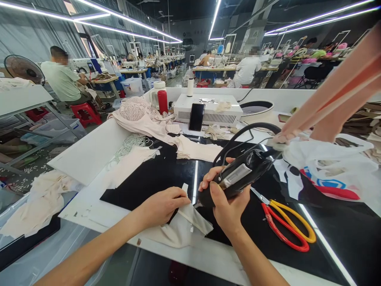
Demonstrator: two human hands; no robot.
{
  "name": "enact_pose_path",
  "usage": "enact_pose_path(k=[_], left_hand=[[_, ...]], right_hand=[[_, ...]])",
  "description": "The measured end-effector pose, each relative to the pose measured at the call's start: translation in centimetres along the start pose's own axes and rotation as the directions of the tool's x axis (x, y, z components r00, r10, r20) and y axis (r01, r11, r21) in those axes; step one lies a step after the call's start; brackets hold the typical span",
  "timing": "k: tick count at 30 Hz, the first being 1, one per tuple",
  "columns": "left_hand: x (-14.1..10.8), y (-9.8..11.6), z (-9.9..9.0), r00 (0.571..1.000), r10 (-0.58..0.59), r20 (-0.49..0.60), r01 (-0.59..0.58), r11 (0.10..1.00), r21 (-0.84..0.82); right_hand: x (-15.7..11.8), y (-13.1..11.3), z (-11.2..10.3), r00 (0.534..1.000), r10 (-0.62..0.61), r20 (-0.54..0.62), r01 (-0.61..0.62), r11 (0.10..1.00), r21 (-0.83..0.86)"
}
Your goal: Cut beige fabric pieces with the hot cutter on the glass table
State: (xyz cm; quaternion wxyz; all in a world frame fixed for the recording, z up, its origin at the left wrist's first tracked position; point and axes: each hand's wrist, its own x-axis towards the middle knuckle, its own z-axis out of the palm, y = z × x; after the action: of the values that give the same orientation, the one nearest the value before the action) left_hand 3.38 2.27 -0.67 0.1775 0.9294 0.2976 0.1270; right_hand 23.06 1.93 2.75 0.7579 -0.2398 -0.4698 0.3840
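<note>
The left grip [169, 204] is closed in a pinch on the upper edge of the cream cloth [186, 226], probably to keep it flat and steady at the front of the surface [98, 210]. The right grip [224, 200] is wrapped around a black power tool [235, 176] – tilted, nose down toward the cloth, tail up to the right. Whether the nose touches the fabric cannot be told. Pink bands [324, 95] slant down to the cord end of the tool, seemingly to bear some of its weight. The scissors [285, 228] lie just right of the right wrist, likely left there to be within easy reach.

The cloth looks thin, soft and creased, with a straight, seam-like line across it and a beige edge slanting off to the right. A narrow pale strip [185, 187] pokes up beyond the pinching fingertips.
</note>
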Motion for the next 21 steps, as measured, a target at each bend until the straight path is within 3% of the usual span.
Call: enact_pose_path(k=[12,21], left_hand=[[-0.70,-0.66,0.26,0.995,0.098,-0.003,-0.096,0.981,0.169],[-0.78,-0.46,0.73,0.998,0.070,-0.010,-0.066,0.979,0.190]], right_hand=[[-0.24,-0.16,-0.02,0.999,0.027,-0.021,-0.028,0.999,-0.040],[0.55,-0.09,0.74,0.997,0.016,-0.071,-0.020,0.998,-0.057]])
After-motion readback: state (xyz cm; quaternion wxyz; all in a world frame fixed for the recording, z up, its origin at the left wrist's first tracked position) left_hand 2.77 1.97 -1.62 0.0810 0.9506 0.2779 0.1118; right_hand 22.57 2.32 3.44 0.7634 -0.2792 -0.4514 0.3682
